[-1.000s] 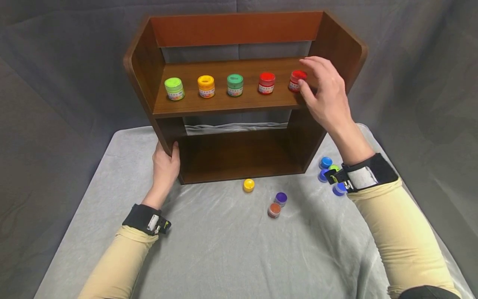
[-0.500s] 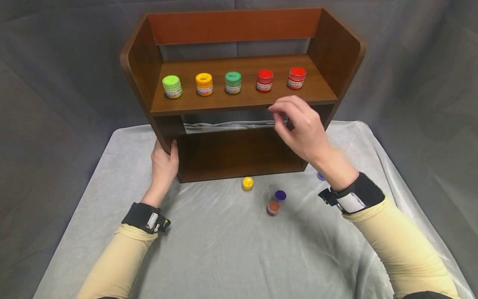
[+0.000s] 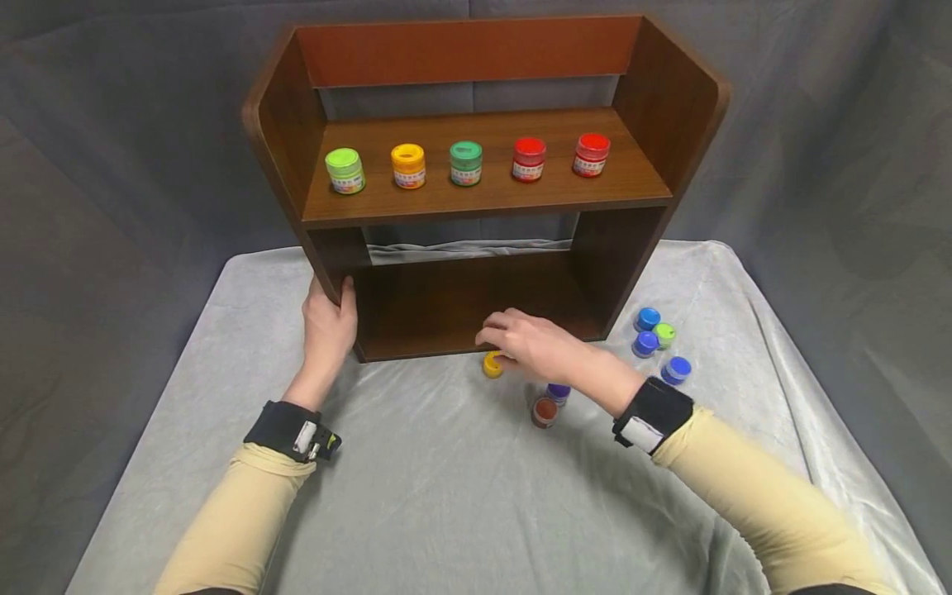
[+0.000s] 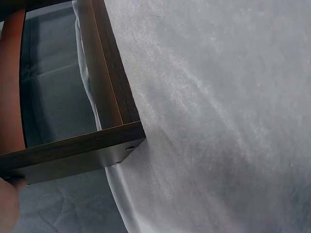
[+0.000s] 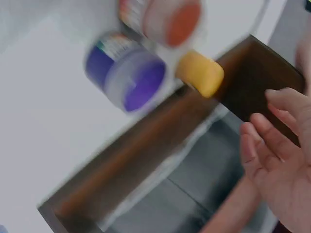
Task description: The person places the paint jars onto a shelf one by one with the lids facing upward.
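From where I stand, a cream left sleeve [image 3: 223, 521] ends in a black wristband [image 3: 286, 431], and beyond it the left hand [image 3: 329, 326] is clamped on the lower edge of the left side panel [image 3: 286, 153] of a brown two-level shelf [image 3: 468, 54], thumb along the front, other fingers mostly out of sight. On the upper board [image 3: 565, 192] stands an upright row of jars: a light green jar [image 3: 345, 172], an orange-yellow jar [image 3: 408, 167], then a dark green jar [image 3: 466, 164]. Below that one, on the grey cloth [image 3: 416, 496], the loose yellow jar [image 3: 490, 366] sits just in front of the bottom board [image 3: 439, 310]. The right hand [image 3: 531, 340] hovers over its right side, fingers loosely bent and holding nothing; the right wrist view shows them apart from it. The row above continues with a first red jar [image 3: 529, 160]; under the forearm lie a brown-lidded jar [image 3: 545, 412] and, just beside it, a purple jar [image 3: 558, 394]. A second red jar [image 3: 592, 155] ends the row. Farther right, past the shelf, three blue jars [image 3: 645, 344] and a lime jar [image 3: 664, 335] cluster on the cloth.
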Demonstrator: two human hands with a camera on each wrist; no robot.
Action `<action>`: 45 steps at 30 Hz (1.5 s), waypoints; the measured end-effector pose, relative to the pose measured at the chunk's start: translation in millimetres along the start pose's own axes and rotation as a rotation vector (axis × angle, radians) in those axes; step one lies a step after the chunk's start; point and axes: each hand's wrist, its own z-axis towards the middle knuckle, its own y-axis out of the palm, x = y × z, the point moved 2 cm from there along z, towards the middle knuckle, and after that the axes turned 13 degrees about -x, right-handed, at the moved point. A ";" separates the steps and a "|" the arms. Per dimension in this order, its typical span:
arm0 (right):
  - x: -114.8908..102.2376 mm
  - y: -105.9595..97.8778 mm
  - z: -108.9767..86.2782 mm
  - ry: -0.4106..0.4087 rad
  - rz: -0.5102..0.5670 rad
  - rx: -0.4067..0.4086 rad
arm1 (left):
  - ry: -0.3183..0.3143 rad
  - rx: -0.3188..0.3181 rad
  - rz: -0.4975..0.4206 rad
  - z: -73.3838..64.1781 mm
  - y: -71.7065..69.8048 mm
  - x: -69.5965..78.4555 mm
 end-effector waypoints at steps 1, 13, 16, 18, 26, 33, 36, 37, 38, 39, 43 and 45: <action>0.1 7.0 2.4 0.007 -0.016 -0.035 | -0.001 0.002 0.001 0.2 0.2 -0.5; 2.5 39.7 17.0 0.044 -0.049 -0.126 | -0.003 0.003 0.005 0.6 0.2 -1.1; 3.5 43.3 19.0 0.048 -0.040 -0.123 | -0.001 0.001 0.007 0.8 0.3 -1.5; 3.9 45.6 19.9 0.049 -0.047 -0.113 | 0.001 0.002 0.008 0.9 0.4 -1.5; 7.2 46.8 20.8 0.064 -0.036 -0.064 | 0.000 0.008 0.016 0.7 0.6 -1.1; 12.1 41.3 17.4 0.101 0.014 -0.064 | 0.009 0.011 0.016 0.4 0.2 -0.4; 13.3 40.0 15.8 0.096 0.027 -0.079 | 0.006 0.013 0.017 0.4 0.1 -0.4; 13.4 39.7 15.3 0.093 0.028 -0.093 | 0.006 0.014 0.017 0.5 0.1 -0.4; 13.5 39.4 14.8 0.089 0.028 -0.108 | 0.004 0.016 0.017 0.5 0.0 -0.4; 13.4 39.2 14.3 0.085 0.024 -0.124 | 0.003 0.018 0.017 0.6 0.0 -0.5; 13.2 39.1 12.9 0.066 0.052 -0.159 | 0.004 0.019 0.017 0.6 -0.2 -0.6; 13.8 39.5 12.5 0.059 0.085 -0.156 | 0.004 0.017 0.017 0.7 0.0 -0.8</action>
